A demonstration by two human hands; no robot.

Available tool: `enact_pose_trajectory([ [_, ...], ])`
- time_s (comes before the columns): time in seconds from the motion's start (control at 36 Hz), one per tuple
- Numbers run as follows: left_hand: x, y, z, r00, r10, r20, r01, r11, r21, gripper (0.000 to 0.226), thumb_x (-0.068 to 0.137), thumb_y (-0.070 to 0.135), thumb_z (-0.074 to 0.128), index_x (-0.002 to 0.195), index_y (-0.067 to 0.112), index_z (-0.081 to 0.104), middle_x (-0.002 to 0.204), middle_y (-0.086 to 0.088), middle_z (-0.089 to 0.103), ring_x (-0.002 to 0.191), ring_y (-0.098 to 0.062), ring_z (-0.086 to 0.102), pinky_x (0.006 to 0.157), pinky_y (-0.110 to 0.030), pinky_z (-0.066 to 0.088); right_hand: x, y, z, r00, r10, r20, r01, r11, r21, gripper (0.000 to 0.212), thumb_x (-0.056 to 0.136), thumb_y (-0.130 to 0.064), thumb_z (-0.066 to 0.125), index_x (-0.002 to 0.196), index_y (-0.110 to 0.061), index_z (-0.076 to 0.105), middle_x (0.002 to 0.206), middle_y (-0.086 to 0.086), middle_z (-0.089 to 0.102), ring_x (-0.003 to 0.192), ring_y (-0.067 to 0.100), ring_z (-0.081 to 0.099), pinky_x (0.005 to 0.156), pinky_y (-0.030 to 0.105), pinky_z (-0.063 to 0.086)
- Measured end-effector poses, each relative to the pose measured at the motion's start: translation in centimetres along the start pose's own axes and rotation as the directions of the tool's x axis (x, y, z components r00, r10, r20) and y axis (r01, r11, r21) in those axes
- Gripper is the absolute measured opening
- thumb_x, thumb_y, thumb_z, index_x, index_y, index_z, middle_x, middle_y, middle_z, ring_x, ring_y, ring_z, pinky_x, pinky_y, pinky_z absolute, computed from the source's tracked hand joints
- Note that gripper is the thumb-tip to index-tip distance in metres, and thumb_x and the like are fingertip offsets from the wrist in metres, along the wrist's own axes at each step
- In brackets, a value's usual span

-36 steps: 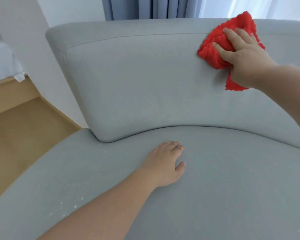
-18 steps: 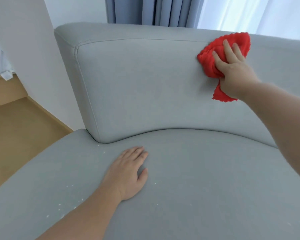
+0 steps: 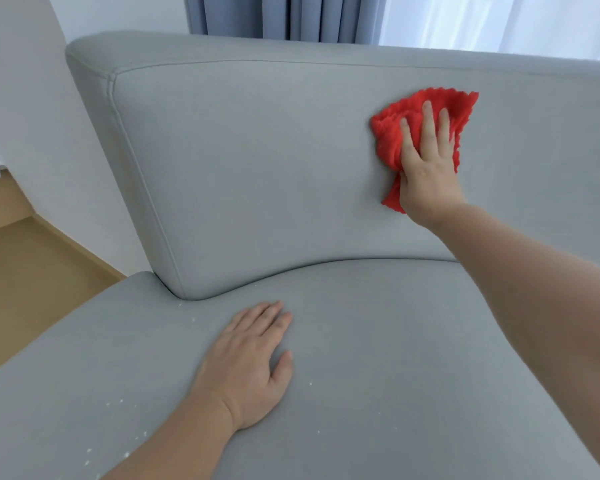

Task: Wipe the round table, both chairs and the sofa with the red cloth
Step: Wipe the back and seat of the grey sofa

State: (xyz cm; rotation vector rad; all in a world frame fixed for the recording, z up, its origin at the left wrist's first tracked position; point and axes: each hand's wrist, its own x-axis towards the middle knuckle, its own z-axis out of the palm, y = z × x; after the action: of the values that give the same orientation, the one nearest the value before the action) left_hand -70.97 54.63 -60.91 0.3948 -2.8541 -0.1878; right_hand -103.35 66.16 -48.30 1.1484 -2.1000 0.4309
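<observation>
I see my right hand [image 3: 426, 168] flat, fingers spread, pressing the crumpled red fuzzy cloth [image 3: 390, 133] against the back of the soft grey fabric sofa [image 3: 257, 168], up high. My left hand [image 3: 253, 362] lies flat on the sofa seat, fingers close together. Tiny white specks [image 3: 122, 400] dot the seat.

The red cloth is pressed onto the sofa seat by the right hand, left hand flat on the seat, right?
No: the head view shows the right hand pressing the red cloth against the sofa's backrest. The left hand is flat on the seat.
</observation>
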Motion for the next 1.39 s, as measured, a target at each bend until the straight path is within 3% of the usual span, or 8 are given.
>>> enact_pose_trajectory([
  [0.17,0.0,-0.1,0.2,1.000,-0.002,0.013,0.002,1.000,-0.016,0.054,0.082,0.040,0.040,0.127,0.015,0.059,0.135,-0.004,0.055,0.125,-0.021,0.050,0.106,-0.032,0.023,-4.4,-0.8,4.2,0.979,-0.184,0.092,0.192,0.978,-0.085,0.088,0.068,0.011,0.056,0.149,-0.006,0.024,0.155,0.031,0.010,0.138,0.059,0.007,0.110,0.064,0.003],
  [0.33,-0.1,0.1,0.1,1.000,-0.007,0.017,0.007,1.000,-0.018,0.054,0.081,0.041,0.041,0.127,0.017,0.059,0.135,-0.002,0.055,0.125,-0.020,0.050,0.106,-0.031,0.023,-8.1,0.2,6.5,0.858,-0.426,0.287,0.484,0.858,-0.174,0.100,0.060,0.009,0.066,0.146,-0.024,0.027,0.156,0.012,0.014,0.140,0.043,0.012,0.107,0.061,0.017],
  [0.53,-0.2,-0.1,0.1,1.000,-0.006,0.019,0.006,1.000,-0.005,0.054,0.081,0.041,0.042,0.126,0.018,0.059,0.135,-0.001,0.055,0.124,-0.019,0.051,0.105,-0.032,0.025,-7.3,0.4,4.9,0.850,-0.441,0.288,0.505,0.838,-0.206,0.098,0.059,0.005,0.072,0.144,-0.021,0.032,0.155,0.012,0.024,0.140,0.037,0.020,0.113,0.049,0.010],
  [0.75,-0.1,-0.1,-0.1,1.000,-0.006,0.000,0.006,1.000,0.005,0.053,0.081,0.042,0.042,0.125,0.018,0.060,0.133,-0.001,0.056,0.123,-0.018,0.052,0.104,-0.031,0.025,-3.1,-0.3,2.2,0.878,-0.419,0.231,0.466,0.860,-0.209,0.114,0.050,-0.010,0.091,0.146,-0.018,0.030,0.157,0.014,0.021,0.142,0.037,0.017,0.113,0.054,0.017],
  [0.83,-0.2,-0.1,0.0,1.000,-0.006,0.008,0.006,1.000,0.005,0.053,0.081,0.042,0.042,0.125,0.018,0.060,0.133,-0.001,0.056,0.123,-0.018,0.052,0.105,-0.031,0.024,-1.4,-0.6,1.2,0.879,-0.438,0.188,0.471,0.860,-0.196,0.103,0.059,-0.009,0.084,0.146,-0.016,0.030,0.157,0.016,0.021,0.142,0.040,0.018,0.112,0.056,0.018],
  [0.92,-0.2,-0.1,0.0,1.000,-0.012,0.015,0.012,1.000,-0.002,0.053,0.082,0.042,0.042,0.127,0.019,0.059,0.135,0.000,0.055,0.124,-0.018,0.051,0.105,-0.032,0.024,0.6,-1.5,-0.2,0.902,-0.415,0.123,0.430,0.890,-0.152,0.075,0.076,-0.012,0.052,0.147,-0.014,0.029,0.157,0.019,0.021,0.142,0.045,0.019,0.111,0.058,0.017],
  [1.22,-0.1,0.2,-0.4,1.000,-0.015,0.019,0.015,1.000,-0.016,0.053,0.082,0.041,0.041,0.126,0.017,0.059,0.133,-0.001,0.056,0.123,-0.019,0.052,0.104,-0.032,0.024,5.8,-5.7,-3.3,0.983,-0.182,-0.038,0.184,0.982,0.050,0.073,0.074,-0.012,0.028,0.146,-0.011,0.039,0.157,0.020,0.022,0.142,0.048,0.016,0.113,0.063,0.013],
  [1.39,0.0,0.2,-0.5,0.999,-0.020,0.037,0.022,0.999,-0.035,0.056,0.084,0.042,0.037,0.130,0.018,0.055,0.139,-0.001,0.051,0.128,-0.019,0.046,0.107,-0.031,0.019,4.2,-6.3,-0.8,0.969,-0.176,-0.175,0.194,0.977,0.088,0.072,0.074,-0.003,0.029,0.145,-0.008,0.041,0.154,0.023,0.027,0.141,0.049,0.021,0.111,0.064,0.020],
])
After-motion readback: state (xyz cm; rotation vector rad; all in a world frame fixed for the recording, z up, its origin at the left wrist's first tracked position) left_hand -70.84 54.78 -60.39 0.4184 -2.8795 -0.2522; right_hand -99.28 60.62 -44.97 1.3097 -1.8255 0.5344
